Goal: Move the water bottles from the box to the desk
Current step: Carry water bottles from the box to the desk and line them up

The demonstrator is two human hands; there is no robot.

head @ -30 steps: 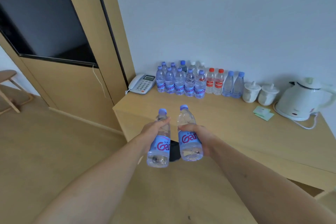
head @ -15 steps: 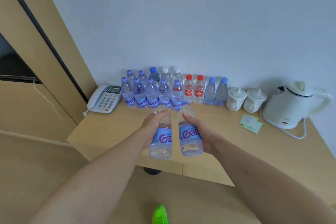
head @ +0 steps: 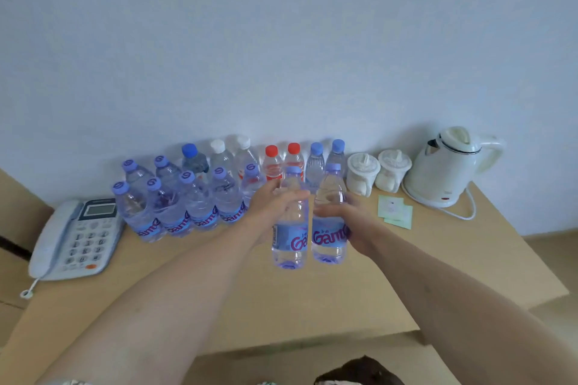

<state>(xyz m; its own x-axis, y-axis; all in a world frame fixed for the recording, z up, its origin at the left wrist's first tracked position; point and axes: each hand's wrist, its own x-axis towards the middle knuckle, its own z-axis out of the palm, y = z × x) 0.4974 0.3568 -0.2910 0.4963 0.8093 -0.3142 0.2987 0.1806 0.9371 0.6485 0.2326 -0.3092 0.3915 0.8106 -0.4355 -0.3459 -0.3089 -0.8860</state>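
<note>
I hold two clear water bottles with purple caps and blue labels upright, side by side, over the wooden desk (head: 281,300). My left hand (head: 272,209) grips the left bottle (head: 289,237) around its upper body. My right hand (head: 350,222) grips the right bottle (head: 330,234) the same way. Both bottles hang just above the desk top, in front of a cluster of several matching bottles (head: 184,203) that stand against the wall. The box is out of view.
Behind the held bottles stand two red-capped bottles (head: 283,159) and others. A grey desk phone (head: 75,237) lies at the left. Two white lidded cups (head: 377,175), a white kettle (head: 444,169) with its cord and green paper packets (head: 394,212) occupy the right.
I have come closer to the desk and both hands have carried their bottles forward, from over the floor to over the desk, near the standing bottles.
</note>
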